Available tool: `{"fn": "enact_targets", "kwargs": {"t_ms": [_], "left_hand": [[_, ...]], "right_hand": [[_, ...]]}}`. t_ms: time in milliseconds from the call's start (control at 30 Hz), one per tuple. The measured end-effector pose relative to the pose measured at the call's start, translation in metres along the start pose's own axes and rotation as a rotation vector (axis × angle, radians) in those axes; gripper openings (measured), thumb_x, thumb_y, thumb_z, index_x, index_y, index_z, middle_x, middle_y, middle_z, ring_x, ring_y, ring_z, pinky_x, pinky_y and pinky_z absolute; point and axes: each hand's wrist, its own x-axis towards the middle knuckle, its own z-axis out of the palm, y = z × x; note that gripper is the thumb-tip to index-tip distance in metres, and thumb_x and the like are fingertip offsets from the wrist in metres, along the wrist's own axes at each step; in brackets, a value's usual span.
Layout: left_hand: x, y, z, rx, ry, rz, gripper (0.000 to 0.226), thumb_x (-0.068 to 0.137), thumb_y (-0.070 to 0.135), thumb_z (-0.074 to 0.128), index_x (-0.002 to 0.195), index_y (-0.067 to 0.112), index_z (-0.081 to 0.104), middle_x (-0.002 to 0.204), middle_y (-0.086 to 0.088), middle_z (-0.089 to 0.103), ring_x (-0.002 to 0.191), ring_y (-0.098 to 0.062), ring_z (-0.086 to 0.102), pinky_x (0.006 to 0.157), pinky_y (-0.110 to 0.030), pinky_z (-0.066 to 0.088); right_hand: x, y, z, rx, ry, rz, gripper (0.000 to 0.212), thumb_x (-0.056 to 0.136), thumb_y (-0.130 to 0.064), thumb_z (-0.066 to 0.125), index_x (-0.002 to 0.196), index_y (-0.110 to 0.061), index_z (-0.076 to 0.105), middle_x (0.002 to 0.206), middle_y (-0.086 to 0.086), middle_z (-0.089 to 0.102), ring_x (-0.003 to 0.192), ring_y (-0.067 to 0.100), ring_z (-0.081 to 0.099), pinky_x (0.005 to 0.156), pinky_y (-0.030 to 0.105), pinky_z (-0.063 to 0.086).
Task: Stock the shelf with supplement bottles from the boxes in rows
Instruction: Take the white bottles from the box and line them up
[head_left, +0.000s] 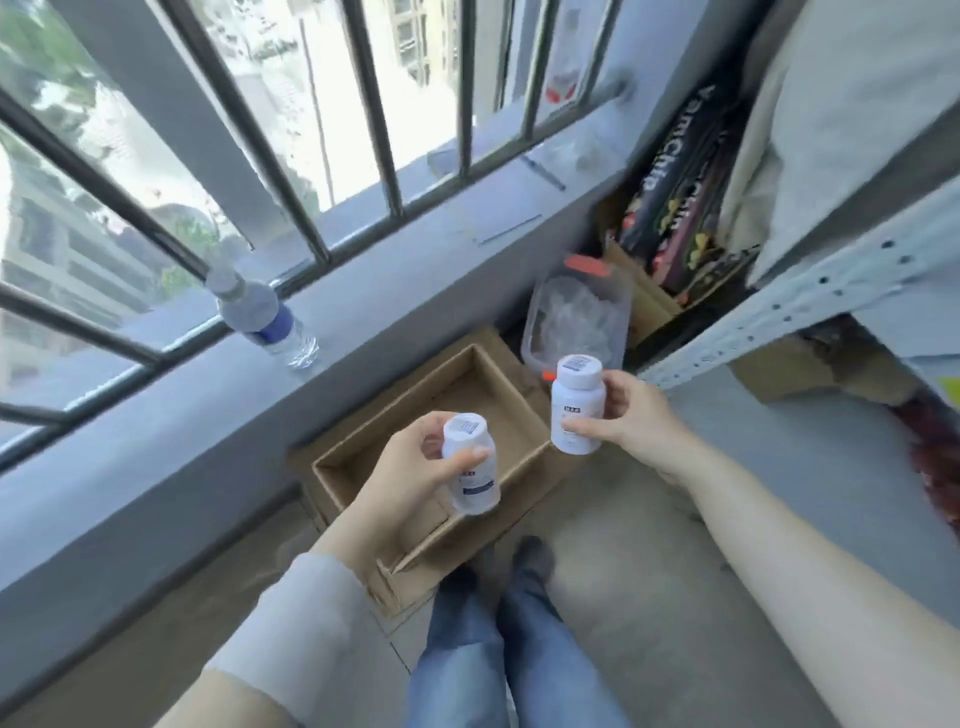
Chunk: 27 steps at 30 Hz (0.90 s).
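My left hand (410, 478) grips a white supplement bottle (472, 467) with a barcode on its cap, held above the open cardboard box (457, 395) on the floor. My right hand (628, 410) grips a second white supplement bottle (576, 405), held higher and to the right of the box. The box looks empty inside. The metal shelf (810, 301) with a perforated rail runs along the right side, beyond my right hand.
A water bottle (265, 317) stands on the grey window ledge (208, 410) under the barred window. A clear plastic container (576, 317) with an orange lid sits behind the box. Dark snack cartons (675, 197) fill the corner. My legs (498, 649) stand on the concrete floor.
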Motion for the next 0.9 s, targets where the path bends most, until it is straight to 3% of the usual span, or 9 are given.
{"fn": "enact_targets", "kwargs": {"t_ms": [67, 200, 333, 433, 500, 633, 733, 800, 900], "left_hand": [[-0.013, 0.046, 0.018, 0.049, -0.111, 0.096, 0.019, 0.081, 0.018, 0.072, 0.099, 0.023, 0.067, 0.091, 0.010, 0.071, 0.082, 0.001, 0.065, 0.073, -0.013, 0.050], [-0.028, 0.141, 0.073, 0.163, -0.245, 0.330, 0.026, 0.071, 0.037, 0.076, 0.093, 0.026, 0.068, 0.083, 0.013, 0.071, 0.080, 0.000, 0.065, 0.073, -0.016, 0.051], [-0.036, 0.225, 0.156, 0.246, -0.344, 0.558, 0.018, 0.081, 0.020, 0.071, 0.091, 0.033, 0.064, 0.080, 0.025, 0.071, 0.075, 0.010, 0.063, 0.070, -0.007, 0.049], [-0.034, 0.271, 0.227, 0.266, -0.377, 0.656, 0.018, 0.082, 0.021, 0.070, 0.099, 0.025, 0.067, 0.090, 0.011, 0.074, 0.089, -0.005, 0.067, 0.079, -0.021, 0.053], [-0.031, 0.297, 0.271, 0.268, -0.388, 0.683, 0.027, 0.081, 0.025, 0.071, 0.106, 0.018, 0.065, 0.100, 0.002, 0.072, 0.096, -0.015, 0.067, 0.084, -0.028, 0.053], [-0.008, 0.346, 0.336, 0.299, -0.400, 0.692, 0.035, 0.077, 0.034, 0.074, 0.102, 0.012, 0.064, 0.097, -0.001, 0.069, 0.092, -0.018, 0.065, 0.075, -0.025, 0.050], [0.027, 0.373, 0.367, 0.325, -0.387, 0.669, 0.049, 0.073, 0.038, 0.076, 0.109, 0.008, 0.064, 0.103, -0.010, 0.068, 0.095, -0.025, 0.064, 0.084, -0.037, 0.053], [0.051, 0.384, 0.386, 0.353, -0.388, 0.631, 0.044, 0.079, 0.032, 0.073, 0.115, 0.010, 0.061, 0.106, -0.009, 0.066, 0.099, -0.024, 0.062, 0.092, -0.038, 0.052], [0.086, 0.390, 0.414, 0.408, -0.428, 0.603, 0.030, 0.079, 0.023, 0.074, 0.106, 0.015, 0.062, 0.095, -0.002, 0.063, 0.091, -0.019, 0.059, 0.088, -0.035, 0.052]], "right_hand": [[-0.045, -0.011, -0.032, 0.039, 0.111, -0.029, 0.045, 0.069, -0.018, 0.081, 0.107, -0.023, 0.058, 0.101, -0.009, 0.068, 0.095, 0.008, 0.064, 0.084, 0.024, 0.050], [-0.120, -0.011, -0.100, 0.112, 0.365, -0.095, 0.045, 0.063, -0.022, 0.084, 0.101, -0.027, 0.061, 0.099, -0.009, 0.069, 0.093, 0.008, 0.065, 0.089, 0.033, 0.053], [-0.182, 0.002, -0.175, 0.179, 0.569, -0.159, 0.038, 0.063, -0.016, 0.084, 0.089, -0.027, 0.058, 0.100, -0.002, 0.068, 0.091, 0.014, 0.065, 0.089, 0.035, 0.052], [-0.216, 0.024, -0.229, 0.209, 0.667, -0.205, 0.036, 0.062, -0.019, 0.084, 0.085, -0.029, 0.058, 0.099, -0.002, 0.069, 0.093, 0.018, 0.066, 0.091, 0.042, 0.052], [-0.232, 0.038, -0.259, 0.211, 0.727, -0.231, 0.038, 0.061, -0.019, 0.084, 0.086, -0.029, 0.058, 0.099, -0.002, 0.070, 0.094, 0.019, 0.067, 0.091, 0.045, 0.052], [-0.246, 0.056, -0.305, 0.232, 0.817, -0.255, 0.040, 0.058, -0.021, 0.085, 0.086, -0.029, 0.057, 0.100, -0.001, 0.069, 0.094, 0.021, 0.067, 0.086, 0.046, 0.054], [-0.237, 0.055, -0.326, 0.243, 0.875, -0.265, 0.042, 0.062, -0.022, 0.083, 0.093, -0.026, 0.055, 0.098, -0.005, 0.066, 0.089, 0.015, 0.064, 0.079, 0.031, 0.051], [-0.219, 0.050, -0.336, 0.220, 0.878, -0.255, 0.048, 0.065, -0.020, 0.083, 0.104, -0.019, 0.054, 0.103, -0.003, 0.063, 0.091, 0.014, 0.060, 0.079, 0.028, 0.048], [-0.188, 0.046, -0.349, 0.207, 0.860, -0.239, 0.051, 0.064, -0.021, 0.083, 0.104, -0.019, 0.051, 0.104, -0.003, 0.060, 0.096, 0.018, 0.060, 0.083, 0.032, 0.049]]}}
